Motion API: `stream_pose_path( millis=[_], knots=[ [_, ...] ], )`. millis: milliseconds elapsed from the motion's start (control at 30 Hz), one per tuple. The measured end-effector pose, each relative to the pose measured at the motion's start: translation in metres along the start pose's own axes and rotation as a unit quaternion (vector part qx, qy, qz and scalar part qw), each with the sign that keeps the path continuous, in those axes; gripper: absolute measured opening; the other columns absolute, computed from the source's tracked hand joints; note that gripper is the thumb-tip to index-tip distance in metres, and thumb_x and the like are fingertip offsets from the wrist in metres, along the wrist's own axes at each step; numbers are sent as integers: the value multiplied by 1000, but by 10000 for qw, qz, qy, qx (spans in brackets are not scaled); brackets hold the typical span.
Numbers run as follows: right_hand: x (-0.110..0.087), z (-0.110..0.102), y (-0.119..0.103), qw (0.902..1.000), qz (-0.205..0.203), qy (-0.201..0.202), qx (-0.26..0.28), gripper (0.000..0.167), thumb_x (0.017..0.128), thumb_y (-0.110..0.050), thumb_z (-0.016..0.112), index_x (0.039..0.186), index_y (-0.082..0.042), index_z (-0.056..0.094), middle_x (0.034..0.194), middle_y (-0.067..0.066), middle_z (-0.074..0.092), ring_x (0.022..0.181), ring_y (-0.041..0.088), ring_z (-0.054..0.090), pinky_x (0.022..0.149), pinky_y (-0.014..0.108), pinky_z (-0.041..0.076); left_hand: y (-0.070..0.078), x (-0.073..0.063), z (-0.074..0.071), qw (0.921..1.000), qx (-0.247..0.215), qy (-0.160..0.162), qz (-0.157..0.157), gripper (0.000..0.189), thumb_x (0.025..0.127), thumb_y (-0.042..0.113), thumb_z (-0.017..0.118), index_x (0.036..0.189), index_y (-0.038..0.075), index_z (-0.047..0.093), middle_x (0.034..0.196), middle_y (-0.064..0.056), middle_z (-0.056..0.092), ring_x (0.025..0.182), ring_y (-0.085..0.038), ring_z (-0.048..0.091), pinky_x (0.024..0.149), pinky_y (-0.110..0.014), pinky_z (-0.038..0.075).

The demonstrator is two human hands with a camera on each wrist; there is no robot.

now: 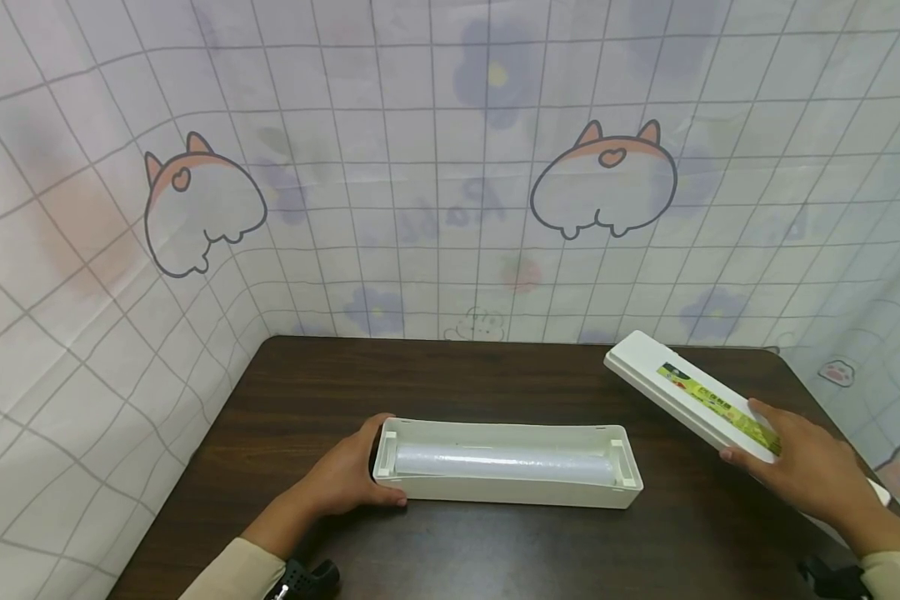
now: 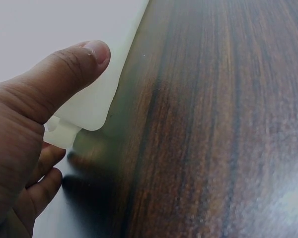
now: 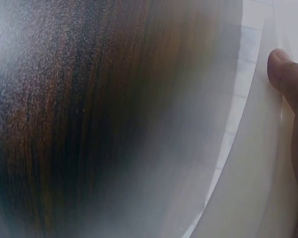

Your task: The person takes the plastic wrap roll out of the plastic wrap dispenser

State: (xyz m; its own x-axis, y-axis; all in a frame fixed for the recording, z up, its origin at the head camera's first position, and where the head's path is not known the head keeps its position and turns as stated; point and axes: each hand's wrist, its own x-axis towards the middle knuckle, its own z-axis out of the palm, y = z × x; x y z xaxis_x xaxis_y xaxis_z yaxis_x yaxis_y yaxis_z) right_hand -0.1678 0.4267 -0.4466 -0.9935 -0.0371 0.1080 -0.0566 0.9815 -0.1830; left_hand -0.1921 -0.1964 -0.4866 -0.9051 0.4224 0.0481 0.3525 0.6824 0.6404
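Observation:
An open white cling film dispenser box [image 1: 510,492] stands on the table, with a clear, shiny roll of film [image 1: 495,463] lying lengthwise inside it. My left hand [image 1: 348,471] grips the box's left end, thumb on the front wall and fingers behind. The left wrist view shows that thumb pressed against the box [image 2: 97,109]. Off to the right, my right hand [image 1: 813,471] holds a long white lid [image 1: 648,360] with a yellow-green label, tilted and apart from the box. In the right wrist view, the thumb lies along the lid [image 3: 248,163]; the other fingers are hidden.
The dark wood-grain table [image 1: 450,383] has its back edge against a grid-patterned cloth [image 1: 435,250] with cartoon animals, which also rises along both sides. Black straps [image 1: 300,579] are on both wrists.

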Motion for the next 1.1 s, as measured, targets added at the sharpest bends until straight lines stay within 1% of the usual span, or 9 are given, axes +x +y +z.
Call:
stream_pose_path(
  millis=[267, 433, 533, 700, 900, 1100],
  knots=[
    [1, 3, 0, 9998, 177, -75, -5, 110, 84, -70, 71, 150, 10, 36, 131, 44, 48, 108, 62, 52, 66, 68, 41, 0, 0, 0, 10000, -32, 14, 12, 114, 61, 53, 97, 148, 13, 36, 112, -1, 62, 91, -13, 59, 82, -41, 50],
    [0, 4, 1, 9995, 259, -161, -5, 112, 84, -71, 69, 151, 12, 33, 132, 46, 45, 110, 65, 49, 66, 70, 42, 0, 0, 0, 10000, -28, 25, -6, 117, 60, 54, 97, 150, 11, 35, 115, -2, 62, 93, -14, 60, 84, -42, 49],
    [-1, 5, 3, 9994, 304, -152, 4, 113, 85, -72, 69, 151, 12, 32, 132, 46, 45, 110, 65, 49, 65, 69, 41, 0, 0, 0, 10000, -13, 27, -23, 118, 60, 53, 97, 150, 10, 35, 117, -3, 62, 94, -14, 59, 85, -42, 49],
    [-2, 7, 6, 9991, 390, -179, 35, 112, 86, -71, 67, 153, 11, 30, 133, 47, 44, 109, 65, 49, 65, 68, 40, 0, 0, 0, 10000, -21, 15, -21, 117, 61, 53, 97, 150, 10, 35, 116, -3, 62, 94, -15, 59, 84, -43, 49],
    [-4, 11, 12, 9988, 444, -185, 39, 111, 87, -71, 66, 153, 10, 29, 132, 47, 43, 110, 66, 48, 66, 69, 39, 0, 0, 0, 10000, -17, -20, -32, 116, 61, 54, 97, 149, 10, 35, 114, -2, 61, 93, -15, 59, 84, -43, 49],
    [-5, 14, 17, 9981, 542, -276, 40, 111, 88, -73, 64, 153, 10, 29, 132, 48, 43, 109, 66, 47, 67, 70, 38, 0, 0, 0, 10000, -32, -26, -20, 115, 62, 53, 97, 149, 11, 36, 114, -2, 62, 93, -14, 59, 84, -43, 49]
  ],
)
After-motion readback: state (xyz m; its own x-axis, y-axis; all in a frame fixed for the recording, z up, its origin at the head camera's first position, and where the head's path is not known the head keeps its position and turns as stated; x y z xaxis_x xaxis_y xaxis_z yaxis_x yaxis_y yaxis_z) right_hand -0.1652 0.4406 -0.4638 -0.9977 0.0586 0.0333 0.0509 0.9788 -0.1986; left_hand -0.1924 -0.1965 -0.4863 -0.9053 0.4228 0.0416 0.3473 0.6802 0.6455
